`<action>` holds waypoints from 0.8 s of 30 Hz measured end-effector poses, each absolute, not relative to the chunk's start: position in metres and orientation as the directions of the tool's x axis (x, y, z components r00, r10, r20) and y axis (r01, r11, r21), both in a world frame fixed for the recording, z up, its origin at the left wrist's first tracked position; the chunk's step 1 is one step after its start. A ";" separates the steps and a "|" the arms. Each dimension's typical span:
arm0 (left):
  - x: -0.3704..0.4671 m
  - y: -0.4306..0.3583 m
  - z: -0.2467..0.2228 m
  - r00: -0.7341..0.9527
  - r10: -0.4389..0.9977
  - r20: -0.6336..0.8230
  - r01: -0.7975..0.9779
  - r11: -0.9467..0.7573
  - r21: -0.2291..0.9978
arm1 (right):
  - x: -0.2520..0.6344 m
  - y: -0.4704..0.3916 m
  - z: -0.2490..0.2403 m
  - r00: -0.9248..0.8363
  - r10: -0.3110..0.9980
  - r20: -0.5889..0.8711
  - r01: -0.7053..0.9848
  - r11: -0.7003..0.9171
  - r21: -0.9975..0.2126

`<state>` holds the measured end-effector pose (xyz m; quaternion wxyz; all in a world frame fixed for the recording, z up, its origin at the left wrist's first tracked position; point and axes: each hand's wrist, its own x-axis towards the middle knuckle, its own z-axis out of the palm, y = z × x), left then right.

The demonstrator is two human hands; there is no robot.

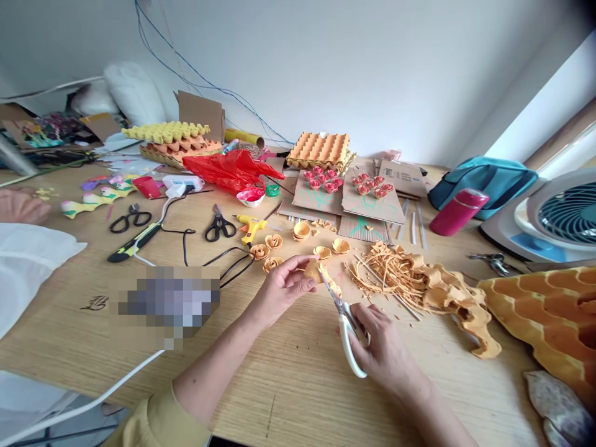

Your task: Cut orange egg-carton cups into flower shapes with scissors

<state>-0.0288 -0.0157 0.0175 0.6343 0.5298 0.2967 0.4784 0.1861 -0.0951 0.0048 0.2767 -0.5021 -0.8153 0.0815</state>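
Observation:
Between the fingertips of my left hand (291, 282) is a small orange egg-carton cup (313, 270). My right hand (379, 338) grips white-handled scissors (347, 329), whose blades reach the cup's edge, where a strip of carton hangs. Just beyond my left hand stand cut carton cups, one (302, 231) farther back and another (341, 247) to the right. Several rolled carton flowers (274, 241) lie to the left of them. A pile of thin carton shreds (384, 270) sits right of the scissors.
A yellow glue gun (251, 228) and two black-handled scissors (220, 225) lie left of centre. Cardboard pieces with red flowers (321, 202) lie at the back. Rightward are a pink bottle (459, 212), a fan (559, 214) and an orange egg tray (549, 304). Another person's hand (23, 207) shows at far left.

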 end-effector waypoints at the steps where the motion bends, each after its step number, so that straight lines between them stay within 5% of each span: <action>1: -0.029 -0.016 0.018 0.359 0.923 0.141 -0.291 -0.032 0.956 | 0.186 -0.095 0.005 -0.343 0.864 0.368 0.771 0.483 -0.415; 14: -0.031 -0.014 0.017 0.283 0.939 0.193 -0.279 -0.112 0.954 | 0.179 -0.103 0.002 -0.300 0.894 0.333 0.697 0.444 -0.563; 24: -0.022 -0.021 0.017 0.271 0.962 0.042 -0.466 0.093 0.880 | 0.181 -0.098 -0.003 -0.279 0.905 0.322 0.719 0.419 -0.555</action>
